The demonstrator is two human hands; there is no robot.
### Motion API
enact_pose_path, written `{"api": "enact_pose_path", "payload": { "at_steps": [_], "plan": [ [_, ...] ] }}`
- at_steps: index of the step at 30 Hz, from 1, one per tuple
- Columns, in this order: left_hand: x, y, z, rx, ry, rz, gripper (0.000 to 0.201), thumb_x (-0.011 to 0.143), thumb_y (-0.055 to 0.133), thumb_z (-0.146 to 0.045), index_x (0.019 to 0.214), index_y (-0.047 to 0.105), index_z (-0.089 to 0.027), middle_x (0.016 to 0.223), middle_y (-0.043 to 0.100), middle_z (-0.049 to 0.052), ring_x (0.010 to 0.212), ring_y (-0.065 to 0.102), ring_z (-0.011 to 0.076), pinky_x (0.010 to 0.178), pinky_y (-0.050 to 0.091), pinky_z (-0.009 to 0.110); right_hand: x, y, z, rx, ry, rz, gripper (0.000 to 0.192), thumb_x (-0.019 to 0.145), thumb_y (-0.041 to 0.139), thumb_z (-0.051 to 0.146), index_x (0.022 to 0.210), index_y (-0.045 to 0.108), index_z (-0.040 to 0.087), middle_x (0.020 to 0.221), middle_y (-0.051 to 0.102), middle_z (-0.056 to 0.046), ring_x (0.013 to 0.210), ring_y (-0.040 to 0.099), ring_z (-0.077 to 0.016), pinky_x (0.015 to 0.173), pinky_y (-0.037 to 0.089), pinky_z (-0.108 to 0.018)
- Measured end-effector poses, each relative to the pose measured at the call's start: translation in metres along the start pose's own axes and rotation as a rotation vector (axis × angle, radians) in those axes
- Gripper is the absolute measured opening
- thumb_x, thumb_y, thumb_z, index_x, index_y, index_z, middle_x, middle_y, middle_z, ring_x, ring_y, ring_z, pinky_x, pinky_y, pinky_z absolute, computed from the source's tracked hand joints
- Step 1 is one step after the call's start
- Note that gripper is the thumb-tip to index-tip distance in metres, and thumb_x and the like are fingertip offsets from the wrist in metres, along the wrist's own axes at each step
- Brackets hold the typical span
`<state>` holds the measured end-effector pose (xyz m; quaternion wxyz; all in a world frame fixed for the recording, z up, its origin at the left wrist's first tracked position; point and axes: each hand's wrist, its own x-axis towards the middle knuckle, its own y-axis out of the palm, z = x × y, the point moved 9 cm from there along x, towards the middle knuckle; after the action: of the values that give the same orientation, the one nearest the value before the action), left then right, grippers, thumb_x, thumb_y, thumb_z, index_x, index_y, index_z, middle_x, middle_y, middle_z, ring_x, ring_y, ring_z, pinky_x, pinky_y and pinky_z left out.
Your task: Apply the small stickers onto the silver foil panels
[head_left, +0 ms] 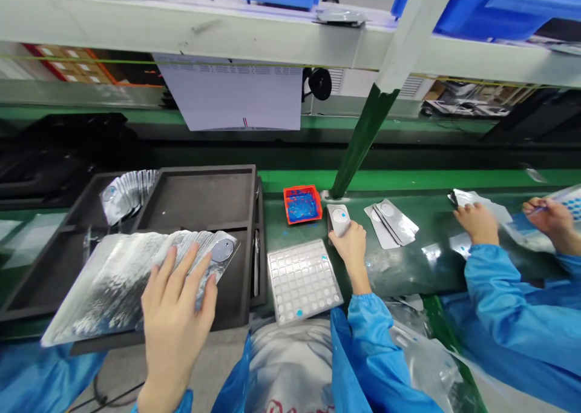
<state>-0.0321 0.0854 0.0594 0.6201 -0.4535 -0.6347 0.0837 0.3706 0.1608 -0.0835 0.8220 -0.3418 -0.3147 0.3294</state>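
Observation:
My left hand point(175, 313) lies flat, fingers spread, on a fanned stack of silver foil pouches point(113, 280) that rests across a black compartment tray point(204, 198). The top pouch shows a round grey disc point(222, 250) near my fingertips. My right hand point(351, 246) reaches forward on the green bench and grips a single pouch with a white round disc point(340, 217), pressing it on a small dark pad. A clear grid sheet of small stickers point(303, 280) lies between my two hands.
A small red tray with blue bits point(302, 204) sits behind the grid sheet. A few finished pouches point(390, 222) lie to the right. A green post point(363, 140) rises from the bench. A co-worker's hands point(476, 222) in blue sleeves handle pouches at the right.

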Motion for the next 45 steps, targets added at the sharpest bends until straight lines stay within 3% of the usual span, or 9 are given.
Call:
{"api": "enact_pose_path", "payload": {
  "at_steps": [7,11,15,18,25,30,35,39,45],
  "plan": [
    [-0.005,0.004,-0.067,-0.411,-0.041,-0.033,0.048,0.099,0.063,-0.001,0.136,0.072,-0.029,0.137,0.079,0.01,0.153,0.059,0.0293,0.125,0.049,0.051,0.0,-0.028,-0.028,0.181,0.039,-0.048,0.041,0.083,0.064,0.049,0.107,0.074,0.017,0.092,0.073,-0.011,0.089,0.069,-0.0308,0.081,0.059,-0.044],
    [-0.019,0.07,-0.096,-0.823,-0.257,0.133,0.029,0.105,0.06,-0.019,0.128,0.076,-0.029,0.14,0.079,0.009,0.145,0.066,0.028,0.118,0.056,0.05,-0.019,-0.061,-0.018,0.249,0.009,-0.097,0.045,0.087,0.064,0.048,0.117,0.073,0.016,0.105,0.076,-0.013,0.098,0.071,-0.0304,0.087,0.061,-0.046],
    [-0.035,0.155,-0.133,-1.437,-0.718,0.497,0.059,0.1,0.068,-0.052,0.151,0.065,-0.023,0.16,0.066,0.016,0.15,0.062,0.0342,0.12,0.055,0.054,-0.069,-0.087,0.033,0.314,-0.212,-0.041,0.054,0.094,0.065,0.042,0.143,0.063,0.02,0.129,0.07,-0.015,0.119,0.07,-0.0324,0.099,0.063,-0.05],
    [-0.037,0.177,-0.149,-1.719,-1.011,0.561,0.065,0.087,0.08,-0.063,0.137,0.075,-0.021,0.154,0.071,0.015,0.153,0.059,0.0369,0.129,0.045,0.052,-0.109,-0.096,0.073,0.268,-0.374,0.056,0.069,0.097,0.066,0.037,0.162,0.048,0.023,0.138,0.061,-0.017,0.129,0.064,-0.0354,0.105,0.062,-0.054],
    [-0.043,0.164,-0.119,-1.645,-1.357,0.419,0.059,0.067,0.097,-0.06,0.107,0.084,-0.017,0.119,0.086,0.015,0.134,0.072,0.0403,0.119,0.054,0.052,-0.141,-0.091,0.103,0.236,-0.471,0.314,0.094,0.104,0.064,0.036,0.18,0.008,0.031,0.153,0.047,-0.018,0.144,0.054,-0.0372,0.112,0.058,-0.058],
    [-0.049,0.152,-0.109,-1.624,-1.481,0.296,0.059,0.061,0.102,-0.056,0.104,0.085,-0.019,0.12,0.086,0.013,0.128,0.076,0.0373,0.113,0.057,0.044,-0.142,-0.097,0.121,0.197,-0.546,0.182,0.071,0.11,0.055,0.033,0.176,0.03,0.026,0.143,0.058,-0.02,0.131,0.061,-0.0373,0.105,0.059,-0.06],
    [-0.044,0.141,-0.101,-1.557,-1.374,0.425,0.073,0.056,0.103,-0.064,0.106,0.082,-0.015,0.105,0.088,0.016,0.095,0.085,0.037,0.085,0.069,0.043,-0.118,-0.126,0.135,0.292,-0.692,-0.002,0.036,0.107,0.065,0.017,0.141,0.069,0.024,0.117,0.072,-0.012,0.101,0.074,-0.0238,0.086,0.065,-0.038],
    [-0.039,0.133,-0.102,-1.532,-1.251,0.528,0.068,0.063,0.099,-0.064,0.105,0.078,-0.016,0.091,0.087,0.012,0.066,0.083,0.0321,0.068,0.071,0.045,-0.101,-0.132,0.145,0.33,-0.832,0.063,0.02,0.105,0.068,0.011,0.12,0.076,0.022,0.102,0.077,-0.007,0.085,0.077,-0.0171,0.076,0.064,-0.028],
    [-0.034,0.121,-0.094,-1.377,-1.162,0.477,0.049,0.069,0.097,-0.053,0.096,0.077,-0.018,0.089,0.087,0.009,0.07,0.084,0.0289,0.064,0.069,0.036,-0.103,-0.134,0.16,0.275,-0.952,0.086,0.013,0.106,0.065,0.01,0.109,0.072,0.021,0.096,0.08,-0.006,0.09,0.08,-0.02,0.079,0.064,-0.03]
  ]
}}
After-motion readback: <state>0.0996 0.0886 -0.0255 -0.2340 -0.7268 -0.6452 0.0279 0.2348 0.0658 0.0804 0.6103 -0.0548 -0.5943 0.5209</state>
